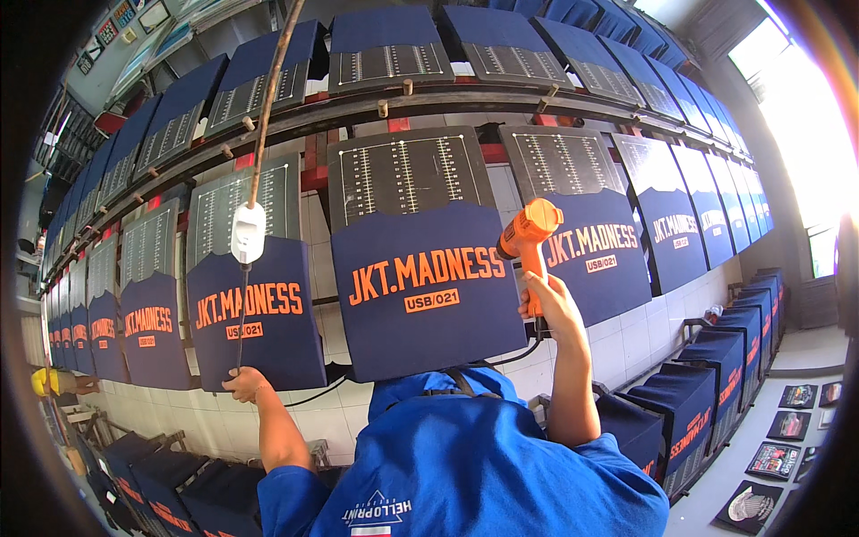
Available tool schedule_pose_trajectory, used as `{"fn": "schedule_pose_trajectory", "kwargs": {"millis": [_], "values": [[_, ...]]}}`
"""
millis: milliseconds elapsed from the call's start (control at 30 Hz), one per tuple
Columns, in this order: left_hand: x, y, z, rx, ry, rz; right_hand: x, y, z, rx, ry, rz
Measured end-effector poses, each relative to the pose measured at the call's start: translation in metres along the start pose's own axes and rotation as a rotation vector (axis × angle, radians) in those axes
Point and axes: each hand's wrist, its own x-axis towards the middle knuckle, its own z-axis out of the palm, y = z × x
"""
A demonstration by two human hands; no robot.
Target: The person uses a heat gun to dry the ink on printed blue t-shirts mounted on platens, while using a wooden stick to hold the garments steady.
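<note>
My right hand (557, 309) is closed around the handle of an orange hair dryer (540, 224). The dryer's nozzle faces left, above the right part of a navy T-shirt panel (420, 331) with orange print, spread on a dark marked board (403, 174). Lower left, my left hand (247, 385) is closed on a dark power cord (242, 309). That cord runs up to a white socket (248, 234) hanging from a brown stick. Beside my left hand lies another printed navy panel (255, 349). More cord (313, 396) shows low between my arms and under the dryer.
Several more boards with navy panels line both sides of this row. Behind runs a dark rail (358, 109) with wooden pegs, then a second row of boards (389, 63). At right stand folded-down printed panels (684, 407) and a pale table (743, 447) with printed pieces.
</note>
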Motion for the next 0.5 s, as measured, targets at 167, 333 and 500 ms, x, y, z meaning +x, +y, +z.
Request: {"fn": "schedule_pose_trajectory", "kwargs": {"millis": [167, 333, 500], "values": [[-0.001, 0.001, 0.004, 0.0, -0.016, 0.0, 0.011, 0.007, -0.003, 0.006, -0.022, -0.014], [0.003, 0.0, 0.002, 0.023, -0.007, -0.005, 0.012, 0.003, -0.001, -0.011, -0.078, -0.012], [-0.003, 0.004, 0.001, 0.006, -0.024, -0.022, -0.008, 0.002, -0.009, -0.051, -0.063, 0.006]]}}
